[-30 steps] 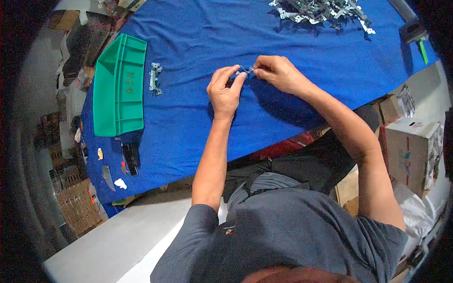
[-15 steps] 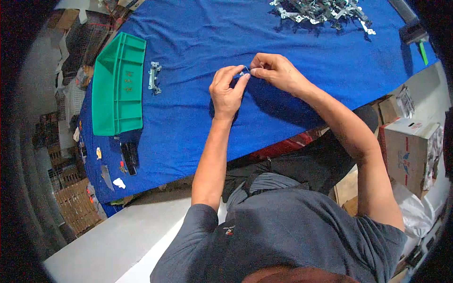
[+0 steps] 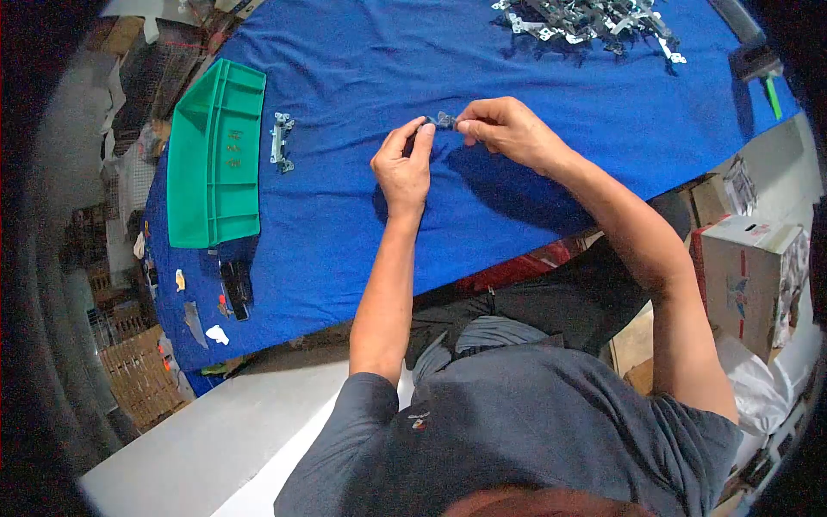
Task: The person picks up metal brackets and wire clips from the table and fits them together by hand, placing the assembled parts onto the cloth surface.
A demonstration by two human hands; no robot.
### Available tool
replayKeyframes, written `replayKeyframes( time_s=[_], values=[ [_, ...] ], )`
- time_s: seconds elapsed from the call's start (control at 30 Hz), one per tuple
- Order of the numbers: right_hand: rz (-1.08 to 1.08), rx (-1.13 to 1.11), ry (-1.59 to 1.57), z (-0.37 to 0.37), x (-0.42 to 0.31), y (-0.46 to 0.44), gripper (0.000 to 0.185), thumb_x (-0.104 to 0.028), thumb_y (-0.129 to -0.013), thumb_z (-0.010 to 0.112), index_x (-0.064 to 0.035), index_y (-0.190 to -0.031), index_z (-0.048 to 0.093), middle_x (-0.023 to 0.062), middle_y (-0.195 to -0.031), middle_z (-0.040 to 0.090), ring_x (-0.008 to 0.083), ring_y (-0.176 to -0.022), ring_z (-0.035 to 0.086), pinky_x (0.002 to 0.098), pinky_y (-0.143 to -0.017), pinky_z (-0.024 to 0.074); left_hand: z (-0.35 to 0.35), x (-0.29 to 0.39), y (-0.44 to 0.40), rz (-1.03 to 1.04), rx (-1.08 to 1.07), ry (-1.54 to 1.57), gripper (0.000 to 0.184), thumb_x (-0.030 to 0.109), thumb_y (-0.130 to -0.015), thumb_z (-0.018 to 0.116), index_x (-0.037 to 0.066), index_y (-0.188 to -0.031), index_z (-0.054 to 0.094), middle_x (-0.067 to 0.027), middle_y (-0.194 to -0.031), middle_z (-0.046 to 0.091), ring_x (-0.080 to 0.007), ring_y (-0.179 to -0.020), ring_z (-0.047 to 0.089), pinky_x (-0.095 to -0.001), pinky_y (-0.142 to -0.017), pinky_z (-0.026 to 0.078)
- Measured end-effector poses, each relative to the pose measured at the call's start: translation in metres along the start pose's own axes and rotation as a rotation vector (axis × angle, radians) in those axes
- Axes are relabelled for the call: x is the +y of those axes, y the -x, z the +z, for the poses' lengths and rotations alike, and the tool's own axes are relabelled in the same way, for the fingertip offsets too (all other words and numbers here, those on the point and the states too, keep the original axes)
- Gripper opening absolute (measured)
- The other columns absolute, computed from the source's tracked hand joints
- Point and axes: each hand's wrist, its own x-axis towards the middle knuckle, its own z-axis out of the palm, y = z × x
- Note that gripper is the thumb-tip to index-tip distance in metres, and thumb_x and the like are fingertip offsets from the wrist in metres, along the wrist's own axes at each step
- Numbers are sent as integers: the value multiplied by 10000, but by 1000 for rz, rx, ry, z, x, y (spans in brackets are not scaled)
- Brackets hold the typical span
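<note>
1. A metal bracket (image 3: pixel 281 142) lies beside the green tray (image 3: pixel 190 177) on the table (image 3: pixel 332 220).
2. Left hand (image 3: pixel 402 177): fingers nearly together beside the small part (image 3: pixel 445 120); grip unclear.
3. That part sits between the hands; a light, steady pinch should suit it.
4. Right hand (image 3: pixel 517 138): fingers pinch its end.

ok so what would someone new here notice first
Probably the bright green tray at the left, against the blue cloth. Then the left hand and right hand near the middle, the right pinching a small part. Beyond them, to the right, lies a tangled heap of metallic-looking pieces.
</note>
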Motion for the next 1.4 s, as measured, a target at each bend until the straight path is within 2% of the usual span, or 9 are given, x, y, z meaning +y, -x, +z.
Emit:
replayKeyframes(
  time_s=[0.2,0.4,0.57,0.7,0.87,1.07,1.23,1.33,1.4],
  values=[
    [7,-13,8,3,-1,0,227,-233,-972,604,-19,-946,672,-35,-717,591,46,-600,464,240,-527,377,1,9,1,85,-21,-41,173,91,-864,740,1,-1012,738,-10,-857,682,-63,-764,587,-216,-690,473],
    [22,-7,-9,2,-7,3,216,-222,-965,605,-17,-942,669,-23,-711,588,53,-604,470,243,-528,376,0,26,2,159,-36,-90,172,83,-816,756,0,-965,734,-111,-854,703,-158,-723,651,-287,-674,509],
    [-66,56,300,2,2,-1,200,-192,-944,616,-3,-995,653,9,-704,592,92,-621,525,253,-554,430,0,17,1,307,-28,-148,212,71,-771,777,15,-972,736,-120,-919,702,-221,-816,663,-323,-728,518],
    [-15,81,193,3,1,2,237,-190,-901,645,19,-1010,652,93,-744,664,149,-641,630,339,-577,514,0,20,2,337,-42,-182,228,76,-750,784,25,-966,732,-122,-936,695,-265,-882,650,-354,-785,512],
    [38,21,-76,4,5,-2,225,-189,-887,649,3,-1006,657,58,-740,640,127,-634,608,306,-533,507,1,21,1,403,-63,-244,217,81,-751,782,33,-956,730,-116,-929,693,-266,-862,644,-358,-775,513],
    [-42,99,220,2,-2,1,228,-222,-905,646,-2,-959,665,33,-750,638,96,-693,574,289,-604,480,1,22,2,435,-97,-246,222,86,-747,782,45,-959,731,-107,-930,697,-266,-867,643,-364,-778,515],
    [-105,186,37,-1,5,-6,214,-227,-935,632,-15,-956,652,-6,-745,608,69,-666,513,264,-590,432,2,23,2,486,-121,-246,195,79,-761,771,41,-949,734,-118,-910,699,-253,-823,657,-344,-744,520],
    [-10,140,-19,-5,0,-3,198,-232,-968,607,-39,-969,652,-39,-761,591,42,-626,472,221,-533,396,1,23,3,226,-83,-157,168,76,-807,750,18,-964,733,-118,-865,704,-186,-733,658,-303,-674,517],
    [49,-23,-50,-4,0,-1,196,-236,-976,593,-50,-984,656,-36,-765,602,39,-613,481,208,-508,385,1,14,3,-137,-10,50,160,83,-851,728,-6,-984,727,-105,-829,706,-121,-676,630,-273,-622,501]
  ],
)
